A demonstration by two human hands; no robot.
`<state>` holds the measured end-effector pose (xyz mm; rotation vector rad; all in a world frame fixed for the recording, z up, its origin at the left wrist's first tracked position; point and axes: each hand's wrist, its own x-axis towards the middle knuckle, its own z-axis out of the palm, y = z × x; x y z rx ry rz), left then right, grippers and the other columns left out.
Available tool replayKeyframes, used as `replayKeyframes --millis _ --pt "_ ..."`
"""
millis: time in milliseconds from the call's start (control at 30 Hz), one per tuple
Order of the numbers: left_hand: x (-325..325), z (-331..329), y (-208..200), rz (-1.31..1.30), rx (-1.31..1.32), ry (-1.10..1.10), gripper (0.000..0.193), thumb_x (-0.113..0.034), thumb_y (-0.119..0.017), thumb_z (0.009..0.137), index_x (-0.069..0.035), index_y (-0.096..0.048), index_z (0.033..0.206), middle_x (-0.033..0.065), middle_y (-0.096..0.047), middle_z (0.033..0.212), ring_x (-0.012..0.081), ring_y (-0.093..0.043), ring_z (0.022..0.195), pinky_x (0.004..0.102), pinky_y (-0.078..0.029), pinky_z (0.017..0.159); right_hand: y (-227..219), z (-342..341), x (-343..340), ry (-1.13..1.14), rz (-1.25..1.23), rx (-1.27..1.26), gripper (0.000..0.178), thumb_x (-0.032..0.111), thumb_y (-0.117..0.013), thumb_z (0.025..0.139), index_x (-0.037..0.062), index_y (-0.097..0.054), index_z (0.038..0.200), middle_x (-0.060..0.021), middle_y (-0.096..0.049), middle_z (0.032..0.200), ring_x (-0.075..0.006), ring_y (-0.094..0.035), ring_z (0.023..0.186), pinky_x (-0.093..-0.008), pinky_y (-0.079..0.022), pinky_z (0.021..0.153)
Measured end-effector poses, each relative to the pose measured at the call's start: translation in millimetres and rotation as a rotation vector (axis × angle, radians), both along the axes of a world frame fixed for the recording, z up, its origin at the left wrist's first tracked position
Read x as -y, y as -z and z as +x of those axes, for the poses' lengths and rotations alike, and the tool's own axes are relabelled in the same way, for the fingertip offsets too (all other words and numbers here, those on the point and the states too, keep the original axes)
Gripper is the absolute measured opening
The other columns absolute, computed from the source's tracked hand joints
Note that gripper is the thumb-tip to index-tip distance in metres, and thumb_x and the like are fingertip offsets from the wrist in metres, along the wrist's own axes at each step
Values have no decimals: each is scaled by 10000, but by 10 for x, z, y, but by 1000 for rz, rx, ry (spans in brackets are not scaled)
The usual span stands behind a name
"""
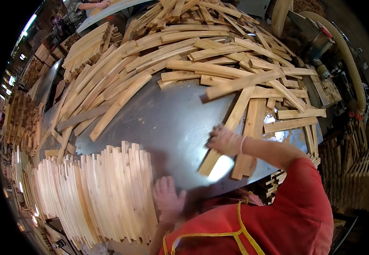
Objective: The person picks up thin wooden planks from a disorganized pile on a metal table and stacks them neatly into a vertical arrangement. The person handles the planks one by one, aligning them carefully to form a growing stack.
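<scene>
My right hand point(226, 141), in a thin pale glove, lies across a long wooden board point(240, 108) on the metal table point(171, 110). Its fingers curl over the board's left edge. Just to the right is a second, wider board point(252, 127), partly under my right wrist. My left hand point(167, 199), also gloved, has its fingers spread and holds nothing. It is beside the right end of a tight row of pale wooden strips point(116, 191), standing side by side at the near left.
A big loose heap of boards point(210, 51) covers the table's far side. Further left is a neater stack point(87, 49). Ribbed hoses point(350, 55) and machinery stand at the far right. Another person's hand point(103, 4) shows at the far left. Stacked wood point(363, 178) stands at the right.
</scene>
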<state>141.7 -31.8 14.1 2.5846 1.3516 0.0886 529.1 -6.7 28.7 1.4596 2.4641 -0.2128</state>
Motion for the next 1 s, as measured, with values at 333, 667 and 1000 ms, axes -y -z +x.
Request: replayKeyframes --millis 333,667,1000 --pt "-134 767 331 -146 -173 9 804 -470 -770 908 -122 -488 1576 88 -665 1251 314 -682 1094 476 -560 879 -170 1620 -969 449 -75 23 558 359 -809 819 168 -656 1321 -166 -773 933 -439 -750 926 -563 -581 791" --pt "429 -238 230 -489 120 -463 702 -439 -672 1007 -79 -482 1578 204 -673 1339 452 -670 1184 538 -554 998 837 779 -160 865 -244 -892 438 365 -647 1046 -20 -695 1250 -100 -722 930 -224 -685 858 -386 -574 786" --pt "1066 -1658 4 124 464 -871 605 -286 -693 1022 -56 -501 1547 176 -622 1432 323 -689 1163 449 -580 954 669 -2941 98 628 -598 -875 804 498 -687 993 19 -415 1579 -294 -679 1406 -458 -680 1267 -470 -527 1035"
